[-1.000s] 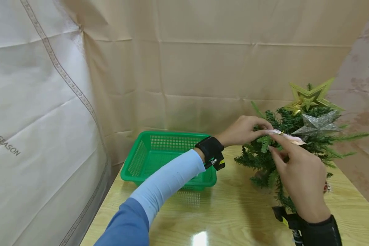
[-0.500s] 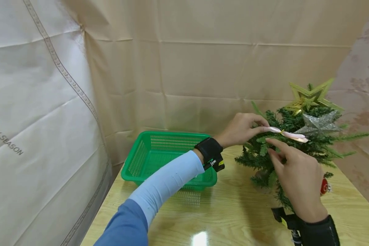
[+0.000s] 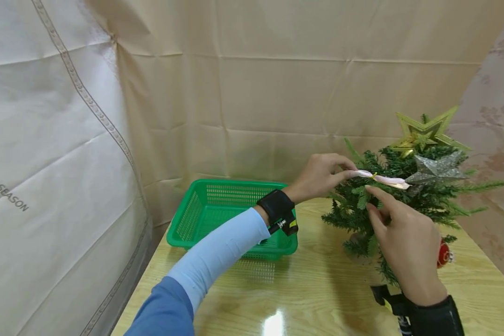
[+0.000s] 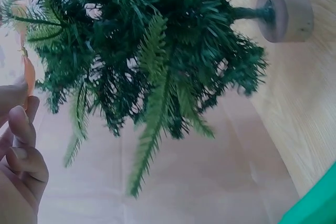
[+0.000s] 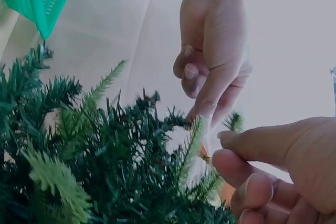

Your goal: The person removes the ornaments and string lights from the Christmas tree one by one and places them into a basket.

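Observation:
My left hand (image 3: 321, 176) pinches one end of a pale pink bow (image 3: 390, 181) with a gold tie round its middle. The bow lies across the upper branches of a small artificial Christmas tree (image 3: 354, 219); from the left wrist it looks peach-coloured (image 4: 29, 74). My right hand (image 3: 411, 245) is in front of the tree, just below the bow, its thumb and index finger bent toward each other at a green branch tip. Between those fingers a gap shows in the head view. A glittery silver star (image 3: 437, 169) sits right of the bow, a gold star (image 3: 422, 133) at the treetop.
A green plastic basket (image 3: 231, 184) stands left of the tree, under my left forearm. On the tree's lower right hangs a red ornament (image 3: 444, 254). The tree's round base (image 4: 294, 17) rests on the wooden table (image 3: 315, 298). Beige cloth (image 3: 277, 102) hangs behind.
My right hand has let go of the bow and sits slightly lower. My left hand has kept its pinch and drawn the bow a little to the left.

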Demonstrator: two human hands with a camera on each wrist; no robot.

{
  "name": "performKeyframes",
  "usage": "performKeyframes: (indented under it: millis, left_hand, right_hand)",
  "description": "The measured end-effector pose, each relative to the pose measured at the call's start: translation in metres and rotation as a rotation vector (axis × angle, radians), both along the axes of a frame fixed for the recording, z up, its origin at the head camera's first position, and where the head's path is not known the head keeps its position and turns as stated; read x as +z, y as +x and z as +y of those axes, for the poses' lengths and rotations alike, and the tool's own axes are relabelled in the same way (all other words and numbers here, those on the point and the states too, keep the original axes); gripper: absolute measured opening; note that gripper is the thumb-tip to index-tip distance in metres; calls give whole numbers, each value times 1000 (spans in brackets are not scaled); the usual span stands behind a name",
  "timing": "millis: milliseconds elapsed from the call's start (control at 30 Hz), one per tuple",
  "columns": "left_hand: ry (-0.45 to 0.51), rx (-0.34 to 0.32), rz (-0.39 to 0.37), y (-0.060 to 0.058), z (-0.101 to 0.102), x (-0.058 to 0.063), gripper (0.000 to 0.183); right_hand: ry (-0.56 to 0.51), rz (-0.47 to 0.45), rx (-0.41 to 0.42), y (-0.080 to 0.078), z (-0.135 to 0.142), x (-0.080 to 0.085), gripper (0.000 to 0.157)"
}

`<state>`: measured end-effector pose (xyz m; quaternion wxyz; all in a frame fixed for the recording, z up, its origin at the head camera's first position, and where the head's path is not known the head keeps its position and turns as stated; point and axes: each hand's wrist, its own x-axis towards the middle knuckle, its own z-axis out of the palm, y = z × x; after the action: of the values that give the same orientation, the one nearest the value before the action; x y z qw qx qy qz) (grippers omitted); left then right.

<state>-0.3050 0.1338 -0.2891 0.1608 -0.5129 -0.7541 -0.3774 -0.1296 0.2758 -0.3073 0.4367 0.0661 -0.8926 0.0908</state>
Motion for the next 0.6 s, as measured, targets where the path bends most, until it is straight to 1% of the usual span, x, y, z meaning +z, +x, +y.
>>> performKeyframes:
  millis: [100,167,233,300,367,433,500,567,600]
  left_hand:
    - [20,-3,-29,-3,-9,-2,15]
    - [38,1,-53,-5,-16,-4,14]
    - [50,13,-70,-6,-22,-4,14]
    - [57,35,-69,-6,-28,-5,14]
    - [57,52,-64,-6,-33,-5,14]
    - [52,62,-61,-6,-37,-6,15]
    - [43,72,-63,-6,-40,-9,15]
    - [37,81,-71,-6,-44,-12,15]
    - [36,85,-75,-6,-46,-14,15]
  right_hand:
    - [-8,40,60,-1,-10,-6,40]
    - [-9,58,135,-3,-22,-15,36]
    - [-9,33,223,-7,-37,-28,29]
    - [-11,-48,291,-13,-52,-44,25]
    - [-24,-178,328,-20,-62,-61,19]
    - [-37,-319,332,-27,-68,-78,15]
    - [-42,-432,334,-32,-71,-93,12]
    - [-45,-509,349,-36,-72,-104,11]
    - [-44,-525,359,-37,-72,-108,11]
